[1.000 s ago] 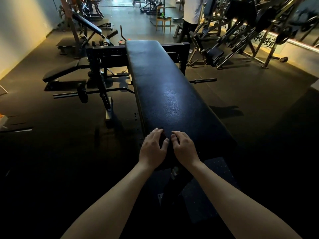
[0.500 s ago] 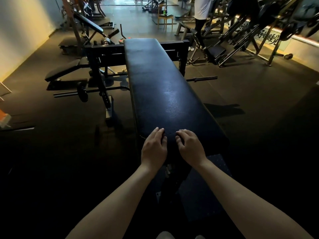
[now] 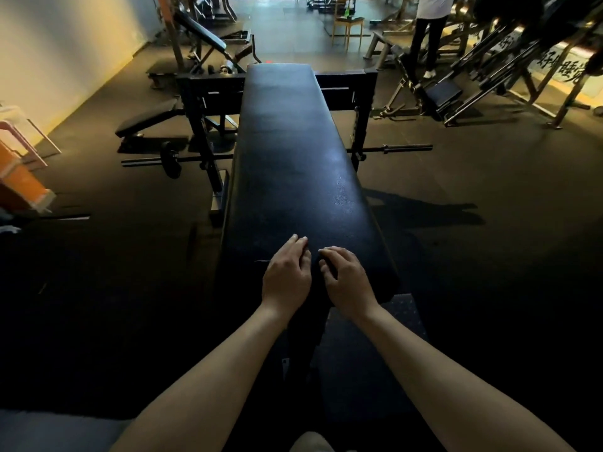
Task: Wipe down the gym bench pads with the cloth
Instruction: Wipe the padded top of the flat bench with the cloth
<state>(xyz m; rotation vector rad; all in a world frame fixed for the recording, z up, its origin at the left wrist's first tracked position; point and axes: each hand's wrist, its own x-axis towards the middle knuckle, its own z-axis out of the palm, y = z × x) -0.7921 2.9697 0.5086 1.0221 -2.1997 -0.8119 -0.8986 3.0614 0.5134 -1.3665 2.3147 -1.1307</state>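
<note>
- Left hand (image 3: pixel 287 275) lay flat, fingers straight, pressing at the pad's (image 3: pixel 293 158) 6 o'clock end.
- One pad, running 6 to 12: firm, probably slick.
- One cloth (image 3: pixel 315 275), dark, barely showing between two hands: soft, light, likely to bunch; best pinned under palms.
- Right hand (image 3: pixel 349 278) had curled fingers; grip unclear.

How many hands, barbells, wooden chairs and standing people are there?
Hands: 2, the left hand and the right hand
Barbell: 1
Wooden chair: 1
Standing person: 1
Total: 5
</note>
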